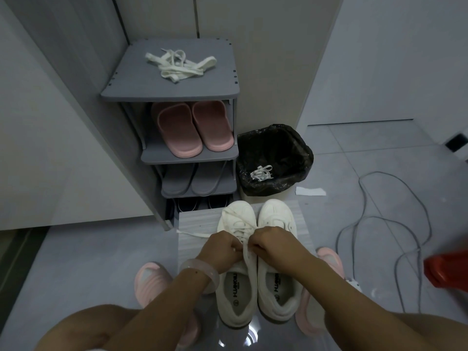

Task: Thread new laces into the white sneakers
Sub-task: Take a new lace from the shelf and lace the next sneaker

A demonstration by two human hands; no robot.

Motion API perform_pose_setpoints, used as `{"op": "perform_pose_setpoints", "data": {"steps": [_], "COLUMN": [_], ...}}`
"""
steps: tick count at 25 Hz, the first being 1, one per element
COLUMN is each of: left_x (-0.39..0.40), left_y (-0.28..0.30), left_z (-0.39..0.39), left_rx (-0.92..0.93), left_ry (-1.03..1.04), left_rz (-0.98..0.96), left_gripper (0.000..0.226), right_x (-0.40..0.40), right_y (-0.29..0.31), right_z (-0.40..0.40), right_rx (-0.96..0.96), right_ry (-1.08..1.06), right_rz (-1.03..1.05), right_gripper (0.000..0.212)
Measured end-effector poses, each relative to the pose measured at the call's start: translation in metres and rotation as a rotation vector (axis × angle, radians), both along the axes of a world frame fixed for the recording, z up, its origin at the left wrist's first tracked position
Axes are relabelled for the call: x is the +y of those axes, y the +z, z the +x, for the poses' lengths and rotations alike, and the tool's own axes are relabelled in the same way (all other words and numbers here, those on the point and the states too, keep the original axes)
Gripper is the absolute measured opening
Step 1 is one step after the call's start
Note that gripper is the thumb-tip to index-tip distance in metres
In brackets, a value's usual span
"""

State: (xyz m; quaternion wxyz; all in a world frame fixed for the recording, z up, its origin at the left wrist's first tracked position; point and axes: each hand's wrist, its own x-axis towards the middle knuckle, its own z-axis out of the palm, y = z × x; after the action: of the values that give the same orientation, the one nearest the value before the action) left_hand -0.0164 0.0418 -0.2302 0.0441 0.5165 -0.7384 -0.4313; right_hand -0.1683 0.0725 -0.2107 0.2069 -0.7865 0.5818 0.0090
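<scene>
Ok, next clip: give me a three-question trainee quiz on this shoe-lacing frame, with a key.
1. True or false: both hands are working on the left sneaker.
2. Where does the loose bundle of laces lie? A) top of the shoe rack B) in the bin C) on the floor
3. Fill in: the right sneaker shows ___ lace.

Key:
1. True: the left hand and right hand pinch its lace.
2. A: on the shoe rack; the bin holds a separate small lace.
3. No.
</scene>
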Motion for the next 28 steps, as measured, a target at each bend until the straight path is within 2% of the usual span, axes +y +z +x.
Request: {"op": "perform_pose_setpoints", "data": {"steps": [4, 6, 8, 10, 12, 13, 14, 15, 16, 18, 20, 22, 23, 26, 28], "left_x": [0.001, 0.000, -0.008, -0.020, -0.026, -0.028, -0.028, -0.027, -0.026, -0.020, -0.014, -0.014, -0.018, -0.042, -0.053], "left_y": [0.003, 0.008, 0.024, 0.044, 0.062, 0.066, 0.067, 0.064, 0.059, 0.045, 0.032, 0.036, 0.046, 0.089, 0.103], "left_z": [-0.003, -0.003, -0.001, 0.002, 0.006, 0.009, 0.010, 0.011, 0.011, 0.012, 0.009, 0.006, 0.008, 0.032, 0.056], "left_rx": [-0.067, -0.079, -0.011, 0.220, 0.703, 0.862, 0.873, 0.760, 0.548, 0.149, -0.012, -0.020, 0.013, 0.145, 0.180], "left_ry": [-0.071, -0.081, 0.048, 0.370, 0.678, 0.747, 0.759, 0.739, 0.674, 0.386, 0.129, 0.031, 0.071, 0.450, 0.635], "left_rz": [-0.092, -0.112, -0.099, 0.055, 0.379, 0.477, 0.506, 0.477, 0.373, 0.102, -0.039, -0.154, -0.236, -0.588, -0.641], "left_gripper": [0.018, 0.018, 0.017, 0.019, 0.023, 0.025, 0.026, 0.027, 0.027, 0.030, 0.031, 0.024, 0.020, 0.019, 0.019], "right_x": [0.000, 0.000, -0.001, -0.002, -0.003, -0.003, -0.002, -0.001, 0.000, 0.001, 0.000, -0.002, -0.003, -0.005, -0.005], "right_y": [0.001, 0.001, 0.000, -0.001, -0.002, -0.002, -0.001, 0.000, 0.001, 0.003, 0.003, 0.001, 0.001, -0.001, -0.001], "right_z": [0.002, 0.002, 0.002, 0.004, 0.006, 0.006, 0.006, 0.005, 0.006, 0.007, 0.008, 0.005, 0.005, 0.003, 0.003], "right_rx": [-0.144, -0.052, 0.005, -0.007, -0.015, -0.026, -0.041, -0.062, -0.087, -0.126, -0.113, -0.068, -0.055, -0.071, -0.090], "right_ry": [-0.043, -0.033, -0.055, -0.095, -0.110, -0.117, -0.125, -0.131, -0.139, -0.168, -0.208, -0.231, -0.232, -0.234, -0.230], "right_rz": [0.045, 0.064, 0.073, 0.104, 0.134, 0.150, 0.162, 0.171, 0.177, 0.210, 0.251, 0.259, 0.259, 0.265, 0.279], "right_gripper": [0.040, 0.045, 0.046, 0.044, 0.042, 0.042, 0.043, 0.046, 0.052, 0.074, 0.092, 0.098, 0.099, 0.101, 0.099]}}
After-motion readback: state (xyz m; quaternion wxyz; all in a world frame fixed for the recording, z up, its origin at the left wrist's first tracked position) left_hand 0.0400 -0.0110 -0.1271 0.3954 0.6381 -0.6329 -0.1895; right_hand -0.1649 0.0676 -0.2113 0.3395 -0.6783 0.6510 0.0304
